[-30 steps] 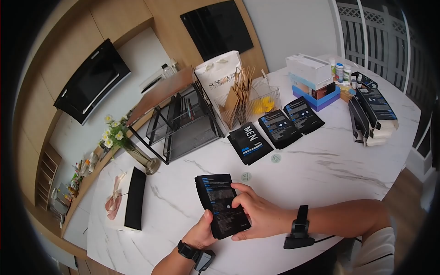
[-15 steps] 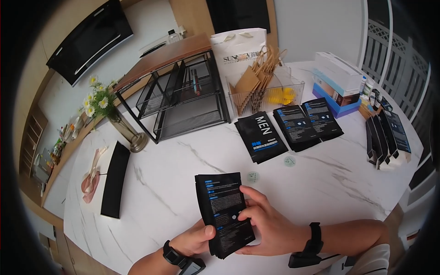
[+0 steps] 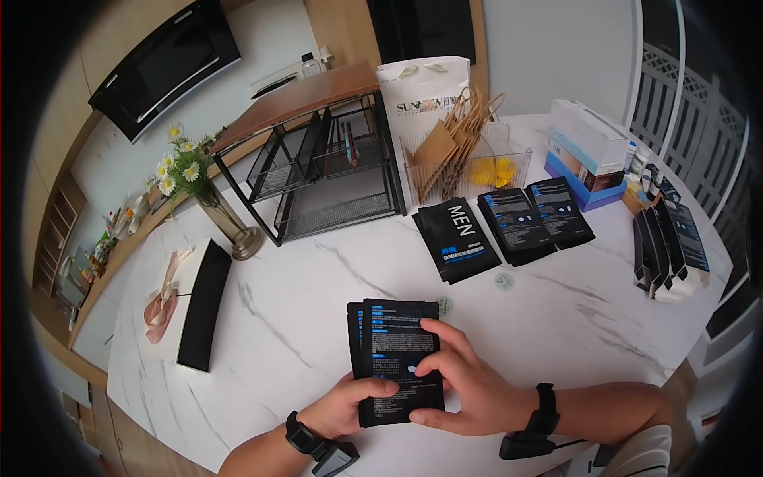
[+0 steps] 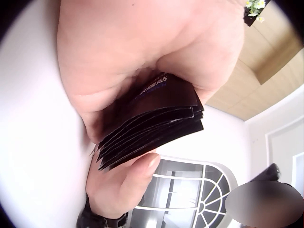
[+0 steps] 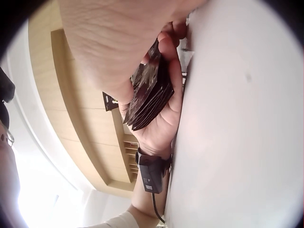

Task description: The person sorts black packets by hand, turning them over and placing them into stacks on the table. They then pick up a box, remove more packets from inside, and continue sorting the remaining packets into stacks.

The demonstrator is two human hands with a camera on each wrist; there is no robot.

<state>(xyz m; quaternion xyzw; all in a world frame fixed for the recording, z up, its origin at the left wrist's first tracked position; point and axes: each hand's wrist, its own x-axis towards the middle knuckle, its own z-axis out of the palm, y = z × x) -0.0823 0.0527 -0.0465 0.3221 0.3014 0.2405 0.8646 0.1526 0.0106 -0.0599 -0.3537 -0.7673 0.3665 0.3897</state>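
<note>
Packets — black with blue-and-white print; tabletop — white, grey-veined.

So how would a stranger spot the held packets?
Find the white table, then the left hand and right hand at its near side. Between them is a stack of black packets, small print showing; it alone is held, while similar piles lie beyond.

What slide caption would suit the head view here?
Left hand and right hand hold a stack of black packets over a grey-veined white table, with more packets lying beyond.
</note>
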